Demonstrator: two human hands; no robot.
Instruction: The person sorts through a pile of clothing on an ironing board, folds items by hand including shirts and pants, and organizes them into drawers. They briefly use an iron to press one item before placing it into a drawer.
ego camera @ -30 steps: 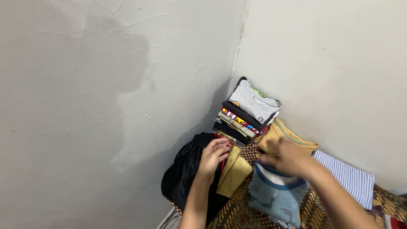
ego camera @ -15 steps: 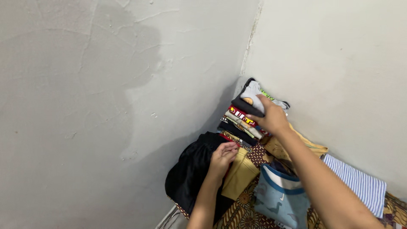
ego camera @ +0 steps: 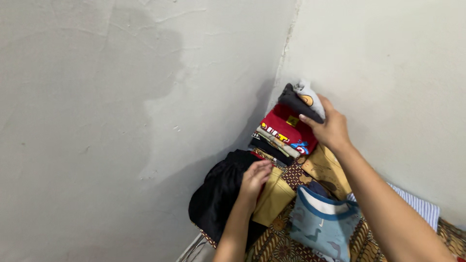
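A stack of folded clothes (ego camera: 279,140) stands in the corner where two pale walls meet. My right hand (ego camera: 330,127) grips the top two folded pieces, a grey one and a dark one (ego camera: 303,99), and holds them lifted off the stack. This leaves a red printed shirt (ego camera: 286,128) showing on top. My left hand (ego camera: 255,179) rests with bent fingers on the edge between a black garment (ego camera: 216,194) and a mustard-yellow folded piece (ego camera: 274,196).
A light blue shirt with a dark blue collar (ego camera: 320,223) lies in front on a brown patterned cloth (ego camera: 276,242). A tan garment (ego camera: 330,170) and a blue-and-white striped piece (ego camera: 417,206) lie to the right, along the wall.
My right hand left the blue shirt, reached up to the stack and raised its top grey and dark pieces, uncovering the red shirt. My left hand stayed nearly in place.
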